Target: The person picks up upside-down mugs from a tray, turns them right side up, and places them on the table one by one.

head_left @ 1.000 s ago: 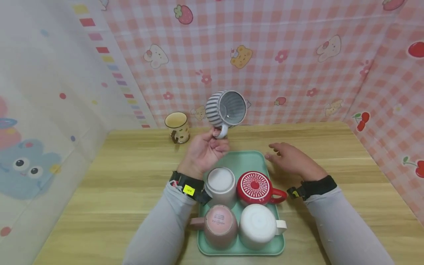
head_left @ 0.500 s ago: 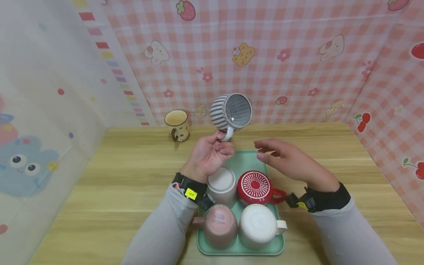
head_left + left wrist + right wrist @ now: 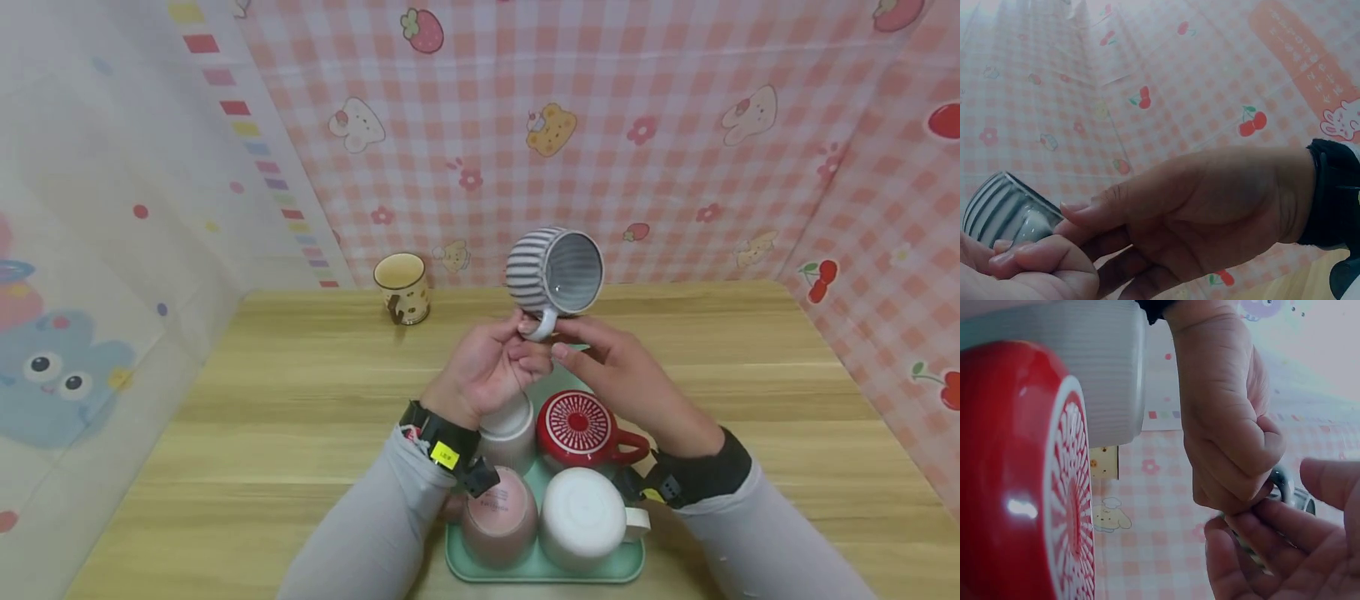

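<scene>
Above the tray's [image 3: 551,575] far part, the left hand [image 3: 483,367] is pinching a striped mug [image 3: 527,271] by its handle [image 3: 542,328], the mouth tilting right and near. The right hand [image 3: 622,375] is resting loosely extended beside the handle, gripping nothing, contact unclear. Glazed ceramic seemingly, the mug is probably weighing moderately, stiff, slick and breakable; handle plus body is offering the surest hold. The tray is carrying four upturned mugs [image 3: 581,512].

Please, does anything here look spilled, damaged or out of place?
No spill or damage shows. The yellow cup looks a little odd: it stands upright on the table, while four mugs sit upside down on the tray.
</scene>
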`<state>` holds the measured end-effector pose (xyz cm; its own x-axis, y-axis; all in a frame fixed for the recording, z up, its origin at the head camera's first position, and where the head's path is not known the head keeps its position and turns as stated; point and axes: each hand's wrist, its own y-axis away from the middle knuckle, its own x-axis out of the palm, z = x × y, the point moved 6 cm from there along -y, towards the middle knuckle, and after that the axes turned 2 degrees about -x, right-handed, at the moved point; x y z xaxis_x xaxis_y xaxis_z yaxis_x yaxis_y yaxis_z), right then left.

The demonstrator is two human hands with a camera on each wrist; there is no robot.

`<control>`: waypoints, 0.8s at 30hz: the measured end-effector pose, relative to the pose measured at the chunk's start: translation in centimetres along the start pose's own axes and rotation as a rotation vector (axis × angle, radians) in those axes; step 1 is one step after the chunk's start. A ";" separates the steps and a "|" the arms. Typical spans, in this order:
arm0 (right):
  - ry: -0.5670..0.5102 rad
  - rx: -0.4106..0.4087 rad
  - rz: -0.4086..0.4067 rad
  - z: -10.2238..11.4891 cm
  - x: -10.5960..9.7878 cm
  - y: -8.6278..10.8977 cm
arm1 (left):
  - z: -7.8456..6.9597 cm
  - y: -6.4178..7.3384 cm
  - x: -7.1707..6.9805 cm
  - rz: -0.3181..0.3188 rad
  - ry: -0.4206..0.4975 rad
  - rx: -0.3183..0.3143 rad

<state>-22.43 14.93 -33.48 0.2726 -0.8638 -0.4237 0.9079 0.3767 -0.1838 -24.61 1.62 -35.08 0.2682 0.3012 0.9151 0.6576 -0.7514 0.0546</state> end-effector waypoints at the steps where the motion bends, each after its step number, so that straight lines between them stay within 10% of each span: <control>1: 0.004 0.015 -0.021 -0.1 -0.2 0.0 | 0.1 0.0 0.0 0.004 -0.026 -0.003; 8: 0.001 0.112 -0.154 -0.6 -1.3 0.3 | 0.4 0.2 0.2 -0.045 -0.314 0.057; 15: -0.033 0.096 -0.211 -0.2 -1.9 0.6 | 0.7 0.2 -0.1 -0.244 -0.642 0.082; 24: -0.247 0.128 -0.242 -0.7 -2.0 0.7 | 1.1 0.3 0.0 -0.316 -0.780 0.043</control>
<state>-22.52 17.15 -33.43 0.1000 -0.9834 -0.1515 0.9837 0.1206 -0.1335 -23.66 2.03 -35.54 0.4661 0.8247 0.3204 0.8054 -0.5454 0.2322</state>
